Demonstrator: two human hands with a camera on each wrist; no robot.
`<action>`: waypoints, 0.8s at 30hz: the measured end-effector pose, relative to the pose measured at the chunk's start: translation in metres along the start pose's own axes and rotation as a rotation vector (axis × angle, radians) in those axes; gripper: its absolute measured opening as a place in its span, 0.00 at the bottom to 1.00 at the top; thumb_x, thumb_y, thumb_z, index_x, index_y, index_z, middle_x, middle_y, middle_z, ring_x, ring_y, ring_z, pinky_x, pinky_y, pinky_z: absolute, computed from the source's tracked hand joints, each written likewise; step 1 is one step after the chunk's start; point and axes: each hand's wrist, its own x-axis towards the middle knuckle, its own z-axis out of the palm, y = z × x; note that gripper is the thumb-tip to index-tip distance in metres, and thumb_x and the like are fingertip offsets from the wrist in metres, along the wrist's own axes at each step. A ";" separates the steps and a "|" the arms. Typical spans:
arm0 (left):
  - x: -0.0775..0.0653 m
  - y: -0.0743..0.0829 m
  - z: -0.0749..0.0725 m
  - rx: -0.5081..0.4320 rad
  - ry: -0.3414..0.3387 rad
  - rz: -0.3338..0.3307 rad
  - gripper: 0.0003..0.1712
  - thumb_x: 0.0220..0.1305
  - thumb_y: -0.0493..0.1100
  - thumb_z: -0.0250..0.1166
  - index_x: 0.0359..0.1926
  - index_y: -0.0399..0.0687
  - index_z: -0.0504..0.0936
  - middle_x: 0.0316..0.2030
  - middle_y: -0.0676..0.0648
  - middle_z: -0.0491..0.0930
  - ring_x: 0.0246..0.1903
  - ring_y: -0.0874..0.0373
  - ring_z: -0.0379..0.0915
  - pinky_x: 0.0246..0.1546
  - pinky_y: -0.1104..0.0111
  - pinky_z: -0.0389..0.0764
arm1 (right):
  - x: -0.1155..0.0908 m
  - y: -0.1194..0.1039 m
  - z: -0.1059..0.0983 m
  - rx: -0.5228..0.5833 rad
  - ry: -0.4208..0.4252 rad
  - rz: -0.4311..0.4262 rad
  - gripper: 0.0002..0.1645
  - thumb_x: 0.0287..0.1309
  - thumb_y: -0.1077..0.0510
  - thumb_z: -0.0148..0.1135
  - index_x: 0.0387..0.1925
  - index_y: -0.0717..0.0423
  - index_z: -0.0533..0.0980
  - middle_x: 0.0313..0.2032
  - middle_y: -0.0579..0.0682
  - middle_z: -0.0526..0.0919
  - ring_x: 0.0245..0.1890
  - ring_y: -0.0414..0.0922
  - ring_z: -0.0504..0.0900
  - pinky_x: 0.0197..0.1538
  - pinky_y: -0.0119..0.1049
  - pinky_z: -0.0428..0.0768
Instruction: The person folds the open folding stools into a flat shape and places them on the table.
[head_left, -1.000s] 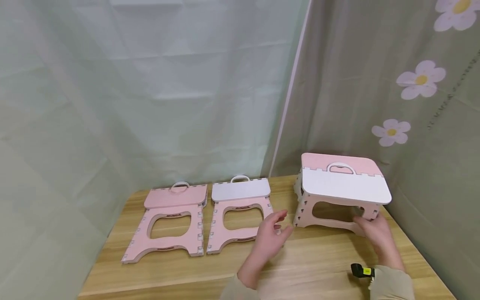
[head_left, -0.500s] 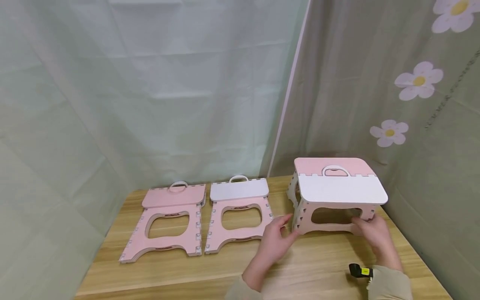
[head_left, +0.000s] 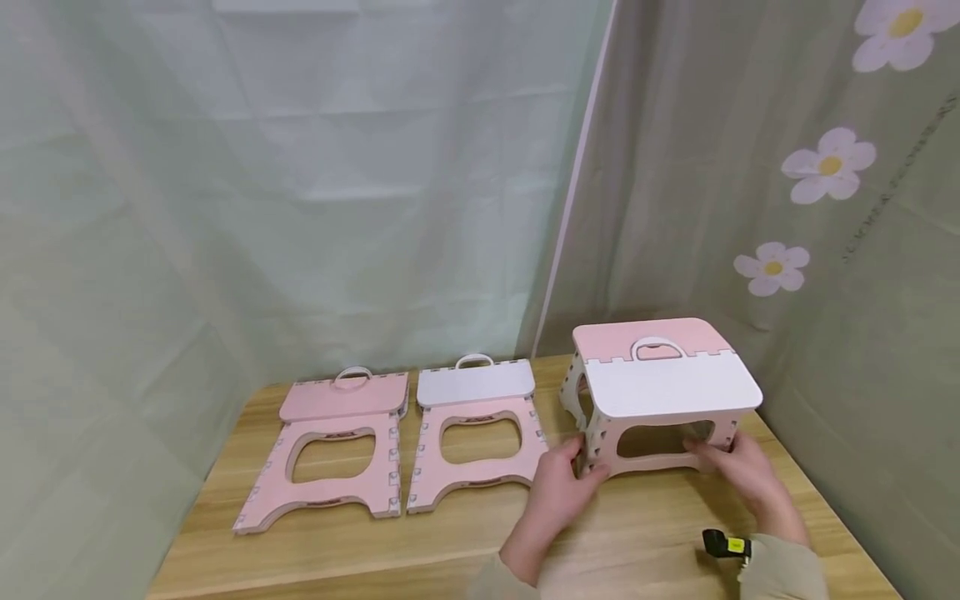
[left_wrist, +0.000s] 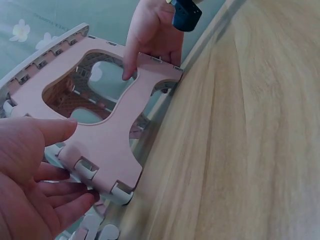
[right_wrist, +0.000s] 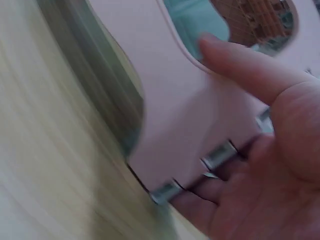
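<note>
An unfolded step stool point(head_left: 675, 387) stands at the table's right side in the head view. Its top is half pink and half white, with a white carry handle and pale pink legs. At its front left leg, my left hand point(head_left: 558, 492) has the thumb over the front panel point(left_wrist: 100, 145) and the fingers round the hinged side edge. My right hand point(head_left: 746, 475) grips the front right leg. In the right wrist view, its thumb point(right_wrist: 240, 65) reaches the panel's cutout while the other fingers pass behind the edge, partly hidden.
Two folded stools lie to the left on the wooden table point(head_left: 420, 558): one with a pink top point(head_left: 345, 396), one with a white top point(head_left: 476, 383). Curtains point(head_left: 375, 208) hang close behind and on both sides. A black device point(head_left: 723, 545) sits at my right cuff.
The unfolded stool has slid left and slightly nearer, with my right hand on it throughout. My left hand has moved right and come onto the front left leg.
</note>
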 end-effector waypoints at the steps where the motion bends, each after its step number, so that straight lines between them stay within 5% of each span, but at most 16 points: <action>1: 0.000 -0.001 0.001 0.006 -0.006 -0.009 0.28 0.66 0.50 0.78 0.62 0.40 0.85 0.53 0.45 0.88 0.54 0.57 0.82 0.56 0.61 0.83 | -0.001 0.002 -0.002 -0.009 -0.024 -0.013 0.47 0.71 0.49 0.70 0.74 0.74 0.58 0.70 0.75 0.69 0.64 0.61 0.72 0.51 0.33 0.76; 10: -0.001 -0.004 0.003 0.039 -0.062 -0.072 0.46 0.65 0.54 0.78 0.75 0.33 0.72 0.63 0.36 0.82 0.63 0.47 0.79 0.62 0.53 0.80 | -0.007 0.007 -0.008 -0.094 -0.067 -0.052 0.44 0.66 0.52 0.76 0.68 0.76 0.65 0.53 0.65 0.82 0.47 0.49 0.79 0.40 0.37 0.80; 24: 0.002 -0.004 0.012 0.084 0.043 -0.039 0.27 0.65 0.46 0.79 0.60 0.39 0.84 0.48 0.43 0.89 0.49 0.55 0.85 0.50 0.60 0.85 | -0.005 0.004 -0.004 -0.146 -0.020 -0.115 0.39 0.69 0.59 0.73 0.68 0.75 0.63 0.46 0.60 0.82 0.44 0.51 0.77 0.39 0.37 0.78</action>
